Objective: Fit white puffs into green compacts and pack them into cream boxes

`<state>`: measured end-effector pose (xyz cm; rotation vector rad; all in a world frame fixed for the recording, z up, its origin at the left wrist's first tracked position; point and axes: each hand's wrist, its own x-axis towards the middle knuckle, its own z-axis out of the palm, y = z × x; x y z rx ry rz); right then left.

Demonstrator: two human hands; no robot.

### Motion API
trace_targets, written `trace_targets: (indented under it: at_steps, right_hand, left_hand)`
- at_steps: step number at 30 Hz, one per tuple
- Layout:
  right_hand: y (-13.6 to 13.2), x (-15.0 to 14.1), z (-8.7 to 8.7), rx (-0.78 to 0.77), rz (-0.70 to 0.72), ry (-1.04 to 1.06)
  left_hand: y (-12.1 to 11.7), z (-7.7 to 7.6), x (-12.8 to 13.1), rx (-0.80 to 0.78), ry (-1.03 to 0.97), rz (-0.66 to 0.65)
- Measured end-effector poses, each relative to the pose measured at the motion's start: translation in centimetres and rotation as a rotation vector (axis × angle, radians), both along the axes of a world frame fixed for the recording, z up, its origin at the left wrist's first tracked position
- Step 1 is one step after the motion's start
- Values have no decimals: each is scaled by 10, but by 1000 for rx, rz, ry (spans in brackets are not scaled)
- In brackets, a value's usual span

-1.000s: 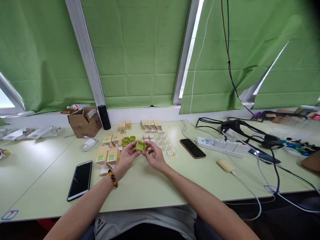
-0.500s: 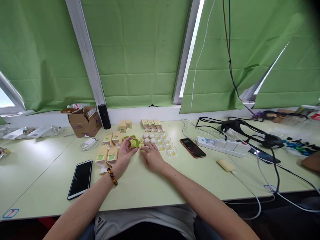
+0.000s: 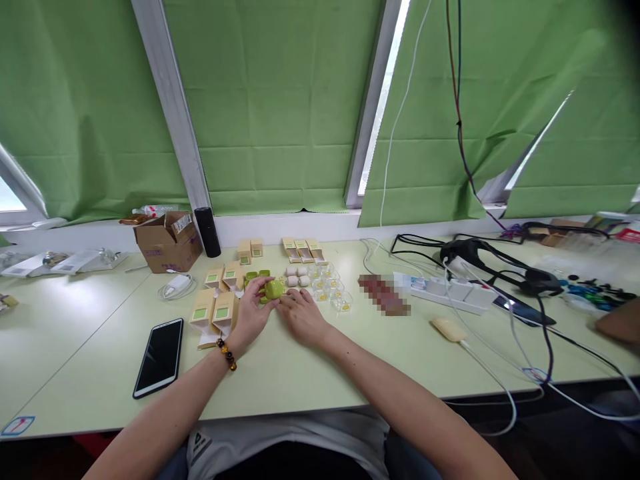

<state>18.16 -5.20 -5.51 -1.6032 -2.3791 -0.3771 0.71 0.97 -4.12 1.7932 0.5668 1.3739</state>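
the left hand (image 3: 253,311) is clamped on a small green container (image 3: 274,289), near the middle of the tabletop (image 3: 280,380), with similar green containers (image 3: 251,275) just behind. the right hand (image 3: 303,317) is just beside it, fingers bent low; i cannot tell whether they grip anything. clear plastic cups (image 3: 343,304) show yellow spots, right of pale pinkish rolls (image 3: 292,281). kraft boxes (image 3: 223,311) with open flaps stand left. bare tabletop runs between the forearms to the front edge.
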Motion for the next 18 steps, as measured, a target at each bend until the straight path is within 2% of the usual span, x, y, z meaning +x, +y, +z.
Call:
trace_targets:
  at_steps: [9,15,18]
  right_hand:
    - [4,0,-2,61,38,-50]
    - [4,0,2,84,62,0]
    - [2,-1,5,84,33,86]
  left_hand:
    - [7,-2,-4,40,53,45]
    - [4,2,-3,-41,-39,33]
    - [3,6,-3,-148,-120,9]
